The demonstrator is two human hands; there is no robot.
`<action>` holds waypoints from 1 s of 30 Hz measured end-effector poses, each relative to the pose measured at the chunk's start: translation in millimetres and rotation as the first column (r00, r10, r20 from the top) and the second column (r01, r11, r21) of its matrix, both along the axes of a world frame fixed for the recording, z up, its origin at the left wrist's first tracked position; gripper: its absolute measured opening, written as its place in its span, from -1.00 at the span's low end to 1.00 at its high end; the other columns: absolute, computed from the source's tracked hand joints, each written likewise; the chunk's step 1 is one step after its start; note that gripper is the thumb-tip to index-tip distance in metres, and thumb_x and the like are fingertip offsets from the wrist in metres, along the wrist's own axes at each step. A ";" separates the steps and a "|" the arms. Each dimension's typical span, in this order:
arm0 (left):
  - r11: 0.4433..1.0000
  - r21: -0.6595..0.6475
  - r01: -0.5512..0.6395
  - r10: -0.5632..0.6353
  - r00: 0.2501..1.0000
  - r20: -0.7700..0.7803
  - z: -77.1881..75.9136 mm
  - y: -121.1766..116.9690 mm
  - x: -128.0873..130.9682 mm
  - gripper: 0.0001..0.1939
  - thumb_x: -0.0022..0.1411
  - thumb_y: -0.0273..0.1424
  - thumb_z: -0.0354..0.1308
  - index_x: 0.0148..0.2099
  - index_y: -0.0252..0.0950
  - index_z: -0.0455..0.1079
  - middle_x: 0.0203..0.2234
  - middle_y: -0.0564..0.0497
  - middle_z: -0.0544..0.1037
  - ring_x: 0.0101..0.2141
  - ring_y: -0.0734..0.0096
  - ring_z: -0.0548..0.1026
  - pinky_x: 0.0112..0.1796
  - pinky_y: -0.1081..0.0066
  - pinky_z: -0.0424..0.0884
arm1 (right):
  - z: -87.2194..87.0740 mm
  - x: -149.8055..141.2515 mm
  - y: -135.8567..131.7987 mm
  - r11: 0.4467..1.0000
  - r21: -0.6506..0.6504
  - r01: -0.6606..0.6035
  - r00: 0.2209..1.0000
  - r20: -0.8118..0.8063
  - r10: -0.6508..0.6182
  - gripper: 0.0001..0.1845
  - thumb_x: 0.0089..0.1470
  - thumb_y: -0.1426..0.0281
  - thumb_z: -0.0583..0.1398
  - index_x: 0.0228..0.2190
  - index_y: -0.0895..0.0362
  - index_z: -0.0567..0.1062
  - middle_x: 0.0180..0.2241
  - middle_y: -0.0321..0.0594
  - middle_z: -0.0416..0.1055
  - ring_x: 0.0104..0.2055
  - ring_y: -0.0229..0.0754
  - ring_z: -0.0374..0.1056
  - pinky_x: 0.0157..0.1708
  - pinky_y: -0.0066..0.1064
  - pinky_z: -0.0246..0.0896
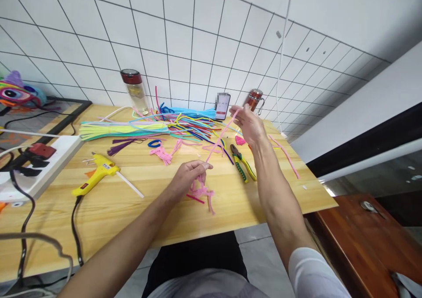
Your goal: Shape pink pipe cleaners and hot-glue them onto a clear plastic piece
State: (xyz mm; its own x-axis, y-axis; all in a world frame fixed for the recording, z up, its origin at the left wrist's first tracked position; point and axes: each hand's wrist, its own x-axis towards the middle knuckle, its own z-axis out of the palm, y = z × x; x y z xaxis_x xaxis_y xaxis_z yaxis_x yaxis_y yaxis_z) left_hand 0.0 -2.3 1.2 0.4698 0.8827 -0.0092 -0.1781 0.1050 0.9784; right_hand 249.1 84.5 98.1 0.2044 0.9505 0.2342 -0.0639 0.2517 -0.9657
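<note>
Left hand [185, 178] pinching pink stem [217, 144], pink bundle [201, 191] just below; right hand [251, 125] at stem's far end, grip unclear; keep stem taut, bundle uncrushed

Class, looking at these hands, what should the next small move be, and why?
Probably bend the straight pink pipe cleaner down toward the shaped pink piece: the left hand pinches its lower end close to that piece, while its long upper part slants unbent up to the right hand.

Pink fuzzy shape [202, 191] partly behind left hand [188, 178], phone display [221, 112] partly pixelated
</note>
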 end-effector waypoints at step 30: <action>0.969 -0.168 0.180 -0.128 0.952 0.278 1.9 -5.1 10.3 -0.55 0.03 -0.03 0.48 -0.29 -0.36 0.62 -0.04 -0.25 0.63 -0.24 0.26 0.60 -0.21 0.31 0.52 | -28.2 -17.2 -30.8 0.998 0.048 -0.049 0.790 -0.609 0.068 -0.47 0.28 -0.12 0.08 -0.32 0.02 0.58 -0.20 -0.12 0.61 0.03 -0.06 0.47 -0.15 -0.24 0.47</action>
